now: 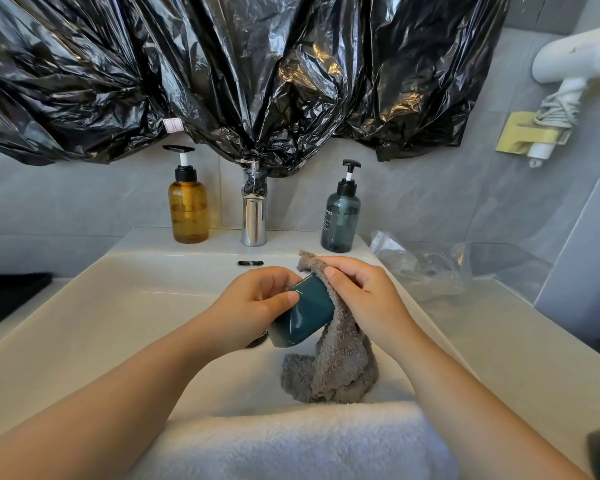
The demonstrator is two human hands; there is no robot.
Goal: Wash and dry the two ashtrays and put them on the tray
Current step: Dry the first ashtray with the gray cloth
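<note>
- One teal ashtray (303, 311) is in view, held above the white sink (94, 306) basin, tilted so its glossy underside faces you; a second ashtray and the tray do not show.
- Your left hand (253, 306) is clamped on the ashtray from the left, thumb lying across its near face and fingers wrapped behind its upper edge.
- Your right hand (361, 296) is closed on a grey cloth (340, 358), pressing it against the ashtray's right side; the thumb pins the cloth at the rim and the rest of the cloth hangs down, its lower end bunched on the basin floor.
- Both forearms reach in from the bottom corners and meet over the middle of the basin, wrists bent slightly inward.
- Just below the hands, a white towel (291, 445) is draped over the sink's near edge.
- Behind the hands, on the back ledge, stand an amber pump bottle (187, 209), a chrome tap (254, 216) and a dark blue-grey pump bottle (340, 220), well apart from the ashtray.
- To the right, the worktop (520, 341) holds a crumpled clear plastic bag (426, 268) near the wall; the part nearer you lies bare.
- To the left, the basin slopes open and unoccupied up to its rim.
- Black plastic sheeting (257, 71) hangs across the wall above, and a white hair dryer (568, 64) sits in a holder at upper right.
</note>
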